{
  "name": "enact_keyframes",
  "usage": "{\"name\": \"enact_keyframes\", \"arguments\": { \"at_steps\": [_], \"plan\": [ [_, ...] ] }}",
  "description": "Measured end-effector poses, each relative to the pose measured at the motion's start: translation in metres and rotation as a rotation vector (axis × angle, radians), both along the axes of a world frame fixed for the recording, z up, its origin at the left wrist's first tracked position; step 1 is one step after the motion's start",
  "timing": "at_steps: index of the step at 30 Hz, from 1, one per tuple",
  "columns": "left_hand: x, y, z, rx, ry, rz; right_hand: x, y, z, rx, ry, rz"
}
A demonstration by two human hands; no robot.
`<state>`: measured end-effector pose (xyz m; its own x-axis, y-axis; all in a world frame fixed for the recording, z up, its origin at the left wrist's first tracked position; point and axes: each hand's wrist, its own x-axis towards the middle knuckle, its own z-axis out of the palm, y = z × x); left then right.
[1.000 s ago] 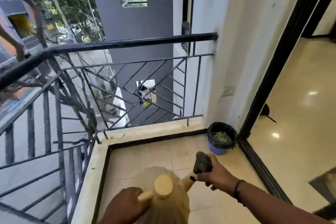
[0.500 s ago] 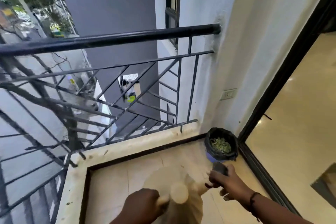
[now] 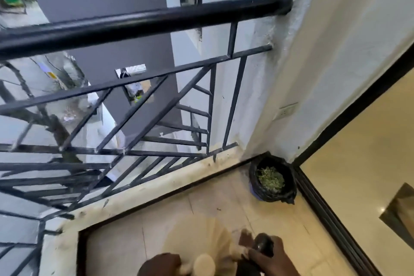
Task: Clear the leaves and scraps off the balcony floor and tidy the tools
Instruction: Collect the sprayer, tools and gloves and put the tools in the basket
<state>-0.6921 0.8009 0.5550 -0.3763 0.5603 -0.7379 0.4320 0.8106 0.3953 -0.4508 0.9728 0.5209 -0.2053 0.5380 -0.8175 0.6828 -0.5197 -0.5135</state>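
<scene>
1. Our beige plastic watering can (image 3: 201,242) sits at the bottom centre of the frame, its spout pointing right toward the dark rose head.
2. Our left hand (image 3: 160,264) grips its handle; our right hand (image 3: 272,257) curls round the dark rose head (image 3: 263,245).
3. The blue bin lined with a black bag (image 3: 272,182) at lower right holds green leaf scraps (image 3: 270,179).
4. Since half a second ago, the black metal railing (image 3: 143,22) looms nearer and our hands sit lower in the frame.

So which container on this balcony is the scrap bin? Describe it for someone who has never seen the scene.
Follow the black railing to the white wall, then drop to the floor corner beside the door track. The bin stands there: round, black-lined, with green leaf scraps inside.
</scene>
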Motion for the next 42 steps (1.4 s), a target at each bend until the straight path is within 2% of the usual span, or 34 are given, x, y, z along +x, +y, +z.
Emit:
{"name": "enact_keyframes", "arguments": {
  "at_steps": [1, 4, 6, 8, 12, 18, 20, 25, 32, 36, 40, 42],
  "plan": [
    [-0.006, -0.003, -0.016, -0.009, -0.054, 0.095, -0.008, 0.004, -0.014, -0.005, 0.0, 0.011],
    [-0.019, 0.012, -0.09, -0.097, 0.006, 0.026, -0.026, 0.03, -0.099, -0.047, 0.055, 0.153],
    [-0.021, 0.023, -0.126, -0.171, -0.015, 0.051, -0.039, 0.042, -0.143, 0.0, 0.092, 0.263],
    [-0.025, 0.037, -0.176, -0.302, -0.001, -0.057, -0.051, 0.056, -0.201, 0.039, 0.055, 0.31],
    [-0.031, 0.055, -0.28, -0.411, -0.034, -0.274, -0.07, 0.086, -0.293, 0.031, -0.097, 0.38],
    [-0.045, 0.138, -0.375, -0.341, -0.015, -0.257, -0.087, 0.171, -0.375, -0.008, -0.2, 0.312],
    [-0.049, 0.17, -0.393, -0.308, -0.007, -0.237, -0.076, 0.199, -0.418, 0.011, -0.166, 0.329],
    [-0.062, 0.233, -0.421, -0.202, 0.002, -0.221, -0.12, 0.261, -0.383, 0.147, -0.257, 0.324],
    [-0.076, 0.271, -0.434, -0.175, 0.055, -0.194, -0.152, 0.3, -0.389, 0.272, -0.296, 0.39],
    [-0.074, 0.262, -0.428, -0.168, 0.045, -0.141, -0.162, 0.294, -0.386, 0.32, -0.325, 0.498],
    [-0.056, 0.223, -0.4, -0.093, 0.01, -0.057, -0.15, 0.264, -0.36, 0.561, -0.378, 0.721],
    [-0.044, 0.193, -0.378, -0.12, -0.032, -0.058, -0.135, 0.241, -0.345, 0.592, -0.412, 0.812]
  ]
}}
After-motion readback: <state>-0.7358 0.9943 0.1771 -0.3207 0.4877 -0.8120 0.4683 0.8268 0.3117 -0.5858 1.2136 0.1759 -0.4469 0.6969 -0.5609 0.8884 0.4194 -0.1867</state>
